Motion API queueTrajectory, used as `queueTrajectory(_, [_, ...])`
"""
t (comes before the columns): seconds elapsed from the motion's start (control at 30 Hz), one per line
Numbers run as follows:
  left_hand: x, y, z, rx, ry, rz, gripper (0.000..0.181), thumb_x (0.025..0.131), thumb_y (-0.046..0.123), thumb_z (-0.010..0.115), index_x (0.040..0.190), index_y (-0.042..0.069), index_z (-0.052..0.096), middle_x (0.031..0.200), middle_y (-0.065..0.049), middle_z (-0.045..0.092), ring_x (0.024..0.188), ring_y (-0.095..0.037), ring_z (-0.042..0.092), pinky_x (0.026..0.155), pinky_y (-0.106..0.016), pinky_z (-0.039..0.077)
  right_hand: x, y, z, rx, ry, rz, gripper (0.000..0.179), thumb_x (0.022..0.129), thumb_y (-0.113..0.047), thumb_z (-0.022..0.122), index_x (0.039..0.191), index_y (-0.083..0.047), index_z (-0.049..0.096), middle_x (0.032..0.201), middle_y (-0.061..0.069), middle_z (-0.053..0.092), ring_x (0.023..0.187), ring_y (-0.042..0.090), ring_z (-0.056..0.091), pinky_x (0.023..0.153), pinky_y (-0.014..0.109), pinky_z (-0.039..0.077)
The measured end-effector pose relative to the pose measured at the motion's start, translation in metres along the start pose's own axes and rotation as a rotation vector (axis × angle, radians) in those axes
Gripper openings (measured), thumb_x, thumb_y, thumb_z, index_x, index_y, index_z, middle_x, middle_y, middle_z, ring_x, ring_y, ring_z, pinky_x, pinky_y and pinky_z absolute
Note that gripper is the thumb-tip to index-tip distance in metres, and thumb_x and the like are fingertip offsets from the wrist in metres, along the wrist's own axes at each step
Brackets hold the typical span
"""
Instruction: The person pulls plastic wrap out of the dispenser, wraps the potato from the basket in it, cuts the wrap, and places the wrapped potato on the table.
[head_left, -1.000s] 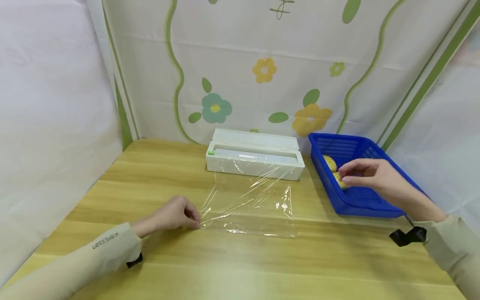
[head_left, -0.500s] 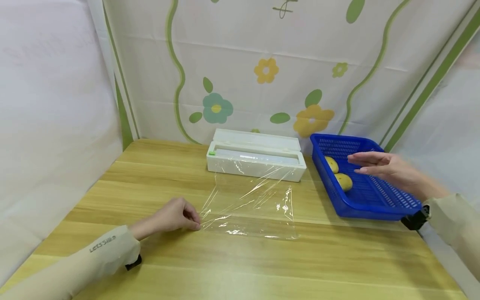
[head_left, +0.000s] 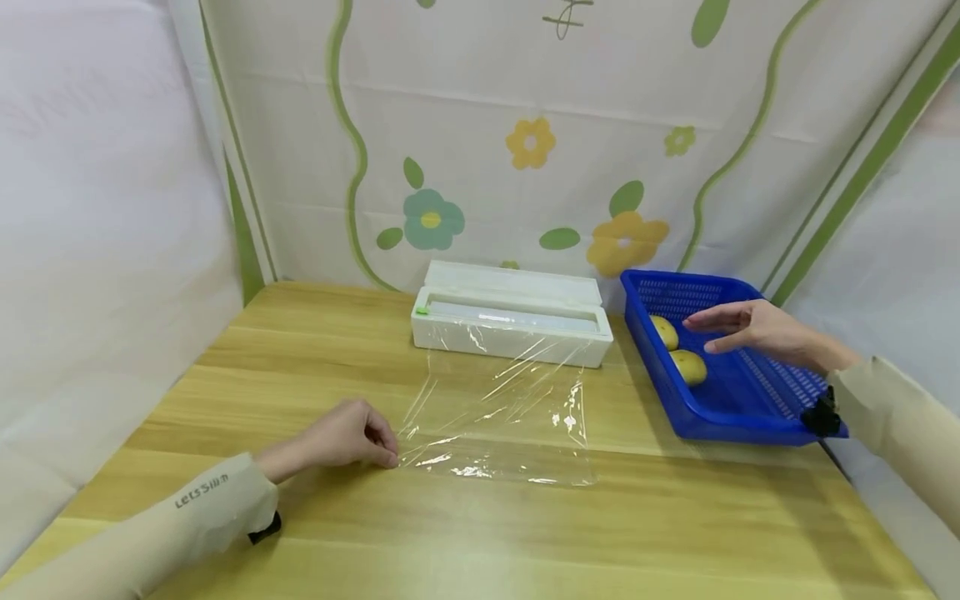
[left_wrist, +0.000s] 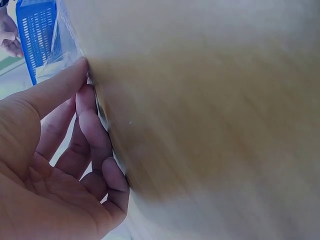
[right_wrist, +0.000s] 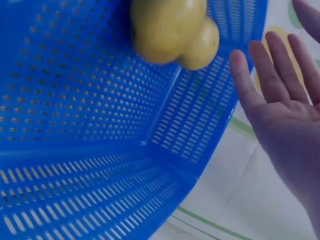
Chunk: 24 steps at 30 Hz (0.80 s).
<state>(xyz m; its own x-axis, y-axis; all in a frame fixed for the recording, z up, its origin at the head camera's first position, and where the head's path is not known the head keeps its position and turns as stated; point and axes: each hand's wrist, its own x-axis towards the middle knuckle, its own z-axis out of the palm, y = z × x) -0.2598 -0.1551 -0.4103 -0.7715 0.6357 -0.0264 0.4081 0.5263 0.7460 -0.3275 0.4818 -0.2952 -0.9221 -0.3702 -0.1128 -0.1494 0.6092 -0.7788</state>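
A thin sheet of clear cling film (head_left: 495, 425) runs from a white dispenser box (head_left: 510, 337) forward over the wooden table. At its near left corner my left hand (head_left: 348, 433) pinches the film between thumb and fingers, low on the tabletop. In the left wrist view the thumb and fingertips of the left hand (left_wrist: 65, 135) meet at the film's edge. My right hand (head_left: 776, 333), its fingers extended and holding nothing, hovers over a blue basket (head_left: 690, 421). Two yellow round fruits, a near one (head_left: 688, 367) and a far one (head_left: 663, 332), lie along the basket's left side.
The box's lid (head_left: 513, 281) stands raised at the back, and a green piece (head_left: 422, 311) sits on its left end. Behind the table (head_left: 480, 542) hangs a flower-patterned cloth (head_left: 480, 125); white cloth walls close in both sides.
The right hand, earlier in front of the near yellow fruit, has drawn up and away from it, its fingers spreading. The left hand keeps its pinch on the film almost in place.
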Motion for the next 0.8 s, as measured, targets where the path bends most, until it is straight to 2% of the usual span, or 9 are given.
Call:
queueTrajectory(0.2, [0.0,-0.002,0.002,0.004,-0.006,-0.011,0.009,0.08,0.016,0.084,0.077,0.012,0.076,0.071,0.008,0.067,0.061,-0.009,0.056,0.055,-0.024,0.047,0.007,-0.006,-0.012,-0.082,-0.031,-0.011,0.053,0.089,-0.011,0.074,0.136,0.002,0.055,0.132,0.012,0.06,0.114,0.012,0.059,0.088,0.022,0.048])
queueTrajectory(0.33, [0.002,-0.004,0.001,0.013,-0.008,-0.016,0.009,0.079,0.016,0.084,0.076,0.013,0.076,0.07,0.009,0.067,0.061,-0.008,0.055,0.054,-0.023,0.046,0.021,-0.006,-0.012,-0.041,-0.041,-0.017,0.052,0.087,-0.011,0.076,0.135,-0.001,0.058,0.133,0.013,0.059,0.119,0.016,0.057,0.09,0.022,0.047])
queueTrajectory(0.5, [0.004,-0.005,-0.001,0.018,-0.005,-0.023,0.009,0.078,0.018,0.085,0.076,0.016,0.076,0.07,0.009,0.066,0.061,-0.008,0.055,0.054,-0.023,0.046,0.037,0.005,-0.007,0.023,-0.08,-0.048,0.052,0.088,-0.008,0.075,0.136,-0.001,0.057,0.137,0.021,0.054,0.122,0.019,0.055,0.093,0.023,0.046])
queueTrajectory(0.67, [0.005,-0.005,0.0,0.014,-0.013,-0.028,0.01,0.078,0.019,0.085,0.075,0.02,0.076,0.071,0.01,0.067,0.062,-0.008,0.057,0.056,-0.024,0.047,0.041,0.016,-0.01,0.035,-0.14,-0.065,0.052,0.089,-0.006,0.073,0.136,0.003,0.055,0.137,0.025,0.052,0.123,0.022,0.055,0.093,0.024,0.047])
queueTrajectory(0.8, [0.004,-0.004,0.0,0.007,-0.021,-0.034,0.009,0.079,0.019,0.084,0.076,0.02,0.076,0.072,0.01,0.067,0.063,-0.008,0.057,0.057,-0.024,0.047,0.042,0.026,-0.011,0.044,-0.146,-0.061,0.053,0.087,-0.007,0.074,0.135,0.005,0.056,0.136,0.026,0.052,0.121,0.02,0.056,0.092,0.025,0.048])
